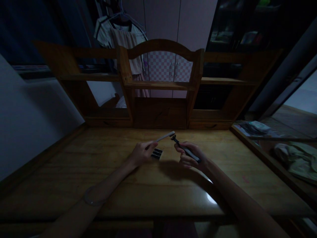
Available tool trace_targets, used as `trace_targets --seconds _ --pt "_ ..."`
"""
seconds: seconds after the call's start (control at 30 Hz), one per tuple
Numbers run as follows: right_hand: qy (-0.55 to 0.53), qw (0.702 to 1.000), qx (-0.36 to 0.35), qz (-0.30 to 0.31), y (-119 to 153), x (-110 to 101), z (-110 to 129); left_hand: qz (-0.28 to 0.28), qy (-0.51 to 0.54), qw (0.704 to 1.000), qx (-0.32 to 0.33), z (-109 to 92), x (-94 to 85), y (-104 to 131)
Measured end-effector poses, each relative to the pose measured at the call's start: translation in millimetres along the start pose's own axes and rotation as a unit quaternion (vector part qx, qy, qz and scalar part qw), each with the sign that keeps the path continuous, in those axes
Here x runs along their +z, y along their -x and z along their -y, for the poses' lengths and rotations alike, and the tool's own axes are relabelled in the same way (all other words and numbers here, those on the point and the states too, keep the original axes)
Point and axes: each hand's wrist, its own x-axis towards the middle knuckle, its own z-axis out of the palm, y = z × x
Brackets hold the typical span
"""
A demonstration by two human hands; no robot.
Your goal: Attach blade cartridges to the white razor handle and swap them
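Note:
My left hand (141, 153) is closed around the handle of a pale toothbrush (163, 137), whose head points up and to the right. My right hand (196, 150) grips a dark razor with a grey handle (189, 153). The razor's head meets or nearly meets the toothbrush's bristle end; I cannot tell whether they touch. Beside my left fingers, a small case (157, 153) with several dark pieces, perhaps razor cartridges, lies on the wooden desk (119, 198).
A wooden shelf unit (160, 86) with low drawers stands along the desk's far edge. To the right are a plastic-wrapped item (256, 127) and a crumpled pale cloth (303, 160). Clothes (126, 36) hang behind the shelf. The room is dim.

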Motion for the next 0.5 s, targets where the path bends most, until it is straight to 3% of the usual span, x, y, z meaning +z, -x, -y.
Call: trace_targets --seconds 0.27,0.4,0.5 --pt "-0.007 1.000 -0.022 0.015 -0.3 0.7 -0.3 0.001 0.008 1.000 0.011 0.9 0.9 -0.5" --pt "0.003 1.000 -0.020 0.014 -0.8 -1.4 -1.0 0.035 0.013 0.999 0.022 1.4 0.9 0.1" --pt "0.006 1.000 -0.015 0.012 -0.5 -2.8 -0.5 0.020 0.005 1.000 0.009 0.2 1.1 -0.4"
